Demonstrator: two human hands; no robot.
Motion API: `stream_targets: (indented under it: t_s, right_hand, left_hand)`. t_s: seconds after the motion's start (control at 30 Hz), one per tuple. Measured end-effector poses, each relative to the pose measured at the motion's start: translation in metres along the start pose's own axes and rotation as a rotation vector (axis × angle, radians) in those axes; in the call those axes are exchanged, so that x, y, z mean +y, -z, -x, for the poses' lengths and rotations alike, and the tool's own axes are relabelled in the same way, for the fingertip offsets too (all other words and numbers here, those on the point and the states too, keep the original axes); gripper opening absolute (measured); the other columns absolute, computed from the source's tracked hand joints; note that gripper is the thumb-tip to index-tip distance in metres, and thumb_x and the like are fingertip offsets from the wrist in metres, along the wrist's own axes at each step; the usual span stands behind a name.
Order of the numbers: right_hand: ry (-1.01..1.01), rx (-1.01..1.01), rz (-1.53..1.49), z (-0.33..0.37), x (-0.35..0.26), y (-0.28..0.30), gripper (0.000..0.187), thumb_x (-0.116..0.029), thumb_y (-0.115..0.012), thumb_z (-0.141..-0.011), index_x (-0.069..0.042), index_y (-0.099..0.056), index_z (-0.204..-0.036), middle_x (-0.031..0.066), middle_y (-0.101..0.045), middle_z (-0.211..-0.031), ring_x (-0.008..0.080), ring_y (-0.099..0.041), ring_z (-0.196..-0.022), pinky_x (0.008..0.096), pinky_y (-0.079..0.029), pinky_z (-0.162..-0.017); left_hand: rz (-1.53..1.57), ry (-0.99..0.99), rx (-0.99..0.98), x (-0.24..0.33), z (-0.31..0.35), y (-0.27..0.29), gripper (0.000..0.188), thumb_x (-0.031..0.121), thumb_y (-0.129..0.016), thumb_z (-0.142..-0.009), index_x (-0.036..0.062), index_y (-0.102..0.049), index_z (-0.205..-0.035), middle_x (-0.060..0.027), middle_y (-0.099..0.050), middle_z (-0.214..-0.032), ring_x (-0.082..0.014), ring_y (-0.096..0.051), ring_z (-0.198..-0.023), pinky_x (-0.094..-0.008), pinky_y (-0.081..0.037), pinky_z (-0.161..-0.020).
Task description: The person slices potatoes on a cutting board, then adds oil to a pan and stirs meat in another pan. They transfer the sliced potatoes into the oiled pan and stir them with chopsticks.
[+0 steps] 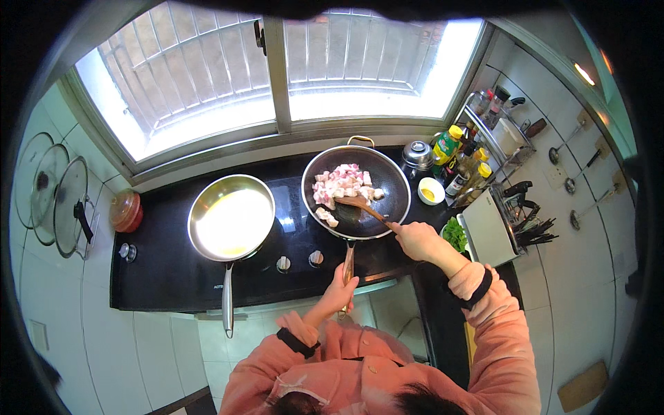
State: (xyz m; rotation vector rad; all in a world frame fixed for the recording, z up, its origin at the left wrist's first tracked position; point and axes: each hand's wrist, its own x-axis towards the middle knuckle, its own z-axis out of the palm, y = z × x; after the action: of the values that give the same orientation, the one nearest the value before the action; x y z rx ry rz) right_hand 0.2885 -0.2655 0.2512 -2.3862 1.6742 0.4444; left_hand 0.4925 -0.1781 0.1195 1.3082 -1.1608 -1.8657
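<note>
A dark-lined wok (377, 214) stands on the right side of the black stove, with pale pink pieces of raw meat (344, 181) heaped at its left and far part. My left hand (337, 292) is closed around the wok's metal handle (349, 259). In my right hand (419, 241) is a wooden spatula (366, 207), whose blade rests among the near edge of the meat. A few pieces lie apart near the wok's left wall. Left of the wok sits a stainless steel frying pan (200, 228) with a thin yellowish liquid in it, its handle toward me.
Right of the wok are a lidded steel pot (418, 155), a white bowl with something yellow (431, 191), several sauce bottles (458, 178), leafy greens (454, 235) and a knife block (490, 225). A red container (125, 211) stands left. Glass lids (70, 207) hang on the left wall.
</note>
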Motion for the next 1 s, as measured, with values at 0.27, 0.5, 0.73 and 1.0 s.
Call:
stream_targets:
  t_s: [0.27, 0.5, 0.73, 1.0]
  right_hand:
    - [-0.091, 0.190, -0.184, -0.012, 0.019, -0.027, 0.040, -0.019, -0.047, -0.091, -0.015, -0.047, -0.131, 0.0206, -0.065, -0.079, 0.0389, -0.063, -0.075, 0.0484, -0.051, -0.066]
    - [0.029, 0.120, -0.176, -0.027, -0.015, -0.029, 0.053, -0.005, -0.046, -0.082, -0.007, -0.039, -0.134, 0.0241, -0.065, -0.082, 0.0386, -0.065, -0.077, 0.0475, -0.052, -0.068]
    - [-0.043, 0.234, -0.019, -0.004, 0.023, -0.041, 0.051, -0.009, -0.046, -0.084, -0.012, -0.041, -0.135, 0.0197, -0.065, -0.077, 0.0359, -0.065, -0.071, 0.0449, -0.053, -0.062]
    - [0.055, -0.176, 0.161, 0.071, 0.010, 0.060, 0.050, -0.012, -0.051, -0.081, -0.010, -0.046, -0.131, 0.0184, -0.066, -0.082, 0.0344, -0.066, -0.076, 0.0431, -0.053, -0.064]
  left_hand:
    - [0.002, -0.001, 0.003, 0.000, -0.001, -0.001, 0.060, 0.026, -0.051, -0.094, 0.0178, -0.015, -0.142, -0.0046, -0.047, -0.067, -0.0134, -0.047, -0.044, -0.0287, -0.043, -0.039]
    - [-0.019, 0.039, -0.004, 0.003, -0.003, 0.001, 0.060, 0.026, -0.050, -0.094, 0.0216, -0.014, -0.142, -0.0058, -0.048, -0.069, -0.0146, -0.049, -0.044, -0.0300, -0.043, -0.038]
    - [-0.002, 0.035, -0.003, -0.001, -0.003, -0.001, 0.059, 0.024, -0.050, -0.094, 0.0189, -0.016, -0.142, -0.0035, -0.048, -0.065, -0.0134, -0.047, -0.044, -0.0290, -0.042, -0.038]
    - [0.010, 0.017, -0.010, -0.003, -0.003, 0.001, 0.058, 0.025, -0.050, -0.094, 0.0208, -0.016, -0.141, -0.0058, -0.048, -0.067, -0.0143, -0.049, -0.043, -0.0299, -0.044, -0.037]
